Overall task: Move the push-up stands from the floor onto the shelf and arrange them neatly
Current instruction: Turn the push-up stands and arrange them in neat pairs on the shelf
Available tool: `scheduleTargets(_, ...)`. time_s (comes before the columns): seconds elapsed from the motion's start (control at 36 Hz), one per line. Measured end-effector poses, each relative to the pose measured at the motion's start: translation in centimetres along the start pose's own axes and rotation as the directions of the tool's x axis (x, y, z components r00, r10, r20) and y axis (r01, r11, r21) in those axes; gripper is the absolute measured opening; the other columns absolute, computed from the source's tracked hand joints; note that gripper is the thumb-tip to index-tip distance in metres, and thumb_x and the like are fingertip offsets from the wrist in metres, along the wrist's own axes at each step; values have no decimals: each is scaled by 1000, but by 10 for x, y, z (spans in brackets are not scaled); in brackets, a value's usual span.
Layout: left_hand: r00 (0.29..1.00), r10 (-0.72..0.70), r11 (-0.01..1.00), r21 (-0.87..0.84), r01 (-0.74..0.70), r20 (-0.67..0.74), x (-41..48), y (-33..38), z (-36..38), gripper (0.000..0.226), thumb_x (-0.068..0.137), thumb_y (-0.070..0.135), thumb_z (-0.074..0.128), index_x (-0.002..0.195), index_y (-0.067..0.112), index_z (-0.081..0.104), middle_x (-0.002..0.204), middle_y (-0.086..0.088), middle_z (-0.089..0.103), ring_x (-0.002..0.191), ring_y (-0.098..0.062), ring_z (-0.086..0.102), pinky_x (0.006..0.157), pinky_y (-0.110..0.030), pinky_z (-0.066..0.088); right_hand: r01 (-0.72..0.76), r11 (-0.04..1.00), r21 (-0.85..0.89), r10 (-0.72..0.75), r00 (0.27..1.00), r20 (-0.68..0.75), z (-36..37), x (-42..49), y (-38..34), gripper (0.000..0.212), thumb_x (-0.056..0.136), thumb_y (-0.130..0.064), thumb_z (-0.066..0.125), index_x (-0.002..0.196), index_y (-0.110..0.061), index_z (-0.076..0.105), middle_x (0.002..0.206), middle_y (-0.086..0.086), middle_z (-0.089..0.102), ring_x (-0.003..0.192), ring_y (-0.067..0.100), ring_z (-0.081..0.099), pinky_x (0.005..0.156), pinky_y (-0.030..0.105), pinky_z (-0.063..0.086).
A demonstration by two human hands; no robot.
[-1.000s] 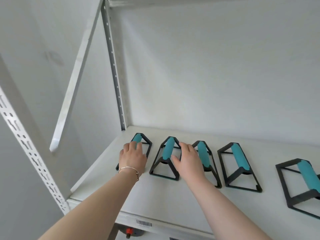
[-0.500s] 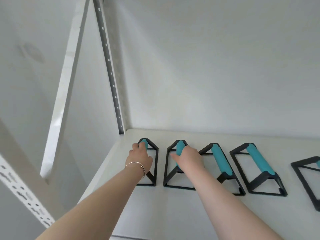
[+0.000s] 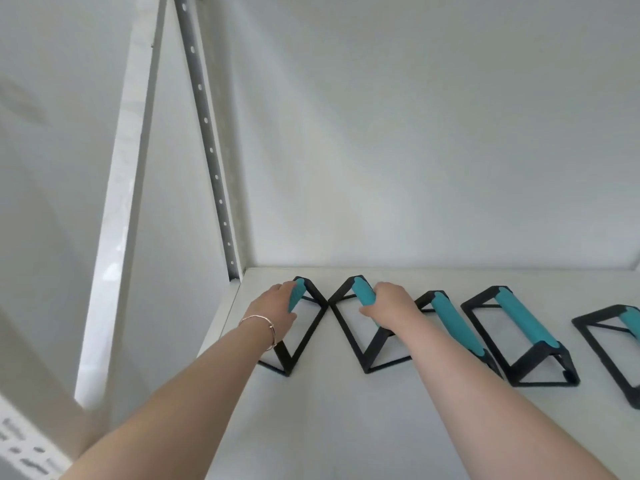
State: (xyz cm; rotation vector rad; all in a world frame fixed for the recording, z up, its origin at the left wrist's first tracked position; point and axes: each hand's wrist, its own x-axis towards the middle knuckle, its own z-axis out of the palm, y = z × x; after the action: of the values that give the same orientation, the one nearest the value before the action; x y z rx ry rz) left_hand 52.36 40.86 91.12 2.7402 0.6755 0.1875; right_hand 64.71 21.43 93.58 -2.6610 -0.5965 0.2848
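Teal foam covers the handle of every push-up stand on the white shelf. Both bare forearms reach forward from the lower edge, roughly parallel. The left hand, with a thin bracelet at the wrist, is closed around the handle of the leftmost stand, fingers curled over its left side. The right hand is closed over the middle of the handle of the second stand, thumb pointing left, knuckles up. These two stands sit at the left end of the shelf near the perforated upright, their black frames meeting at the far corners and splaying apart toward the viewer. Just right of the right wrist stands the third stand, partly hidden by the forearm, then the fourth stand, and a fifth stand cut by the right edge. Five stands show in all, in one row along the shelf.
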Motion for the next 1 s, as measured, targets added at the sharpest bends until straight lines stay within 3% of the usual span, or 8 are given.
scheduleTargets(0.17, 996, 88, 996, 1, -88, 23, 17, -18, -7, 60, 87, 23, 57, 141, 33, 34, 134, 6, 51, 114, -21, 52, 94, -32, 43, 65, 997, -34, -64, 997, 42, -8, 27, 6, 43, 83, -40, 68, 113, -11, 58, 104, 6, 63, 93, 23, 61, 78, 34, 50)
scheduleTargets(0.36, 995, 96, 995, -34, -94, 41, 30, -22, -8, 56, 86, 21, 61, 135, 34, 38, 116, 4, 61, 94, -18, 54, 86, -33, 46, 130, 991, -22, -128, 990, 59, -14, 41, 20, 46, 82, -38, 70, 119, -14, 60, 107, 6, 64, 94, 23, 62, 84, 35, 52)
scheduleTargets(0.53, 990, 115, 993, -26, -113, 79, 43, -22, -10, 56, 87, 13, 58, 136, 35, 39, 122, 5, 60, 106, -21, 55, 95, -36, 45, 172, 984, -41, -168, 981, 98, -30, 49, 31, 49, 83, -40, 69, 125, -18, 59, 108, 2, 62, 95, 20, 59, 82, 33, 49)
scheduleTargets(0.61, 990, 114, 993, 0, -115, 80, 49, -22, -12, 58, 88, 8, 57, 137, 34, 40, 127, 5, 58, 112, -21, 54, 97, -32, 42, 202, 979, -34, -196, 972, 129, -33, 53, 35, 50, 81, -41, 70, 126, -22, 60, 105, -2, 60, 94, 17, 58, 80, 31, 48)
scheduleTargets(0.83, 992, 103, 994, -38, -101, 69, 60, -29, -15, 64, 84, -2, 54, 138, 32, 43, 133, 12, 55, 120, -16, 51, 101, -22, 34, 345, 934, -92, -324, 927, 189, -38, 69, 22, 49, 84, -24, 71, 130, -25, 56, 126, 2, 61, 108, 20, 58, 91, 30, 46)
scheduleTargets(1.0, 993, 115, 993, -17, -114, 42, 69, -30, -12, 55, 86, 18, 66, 138, 24, 49, 132, 5, 55, 122, -17, 48, 105, -23, 31, 384, 918, -93, -354, 904, 238, -48, 91, 23, 51, 85, -18, 70, 132, -29, 54, 131, 0, 60, 111, 19, 56, 94, 29, 44)
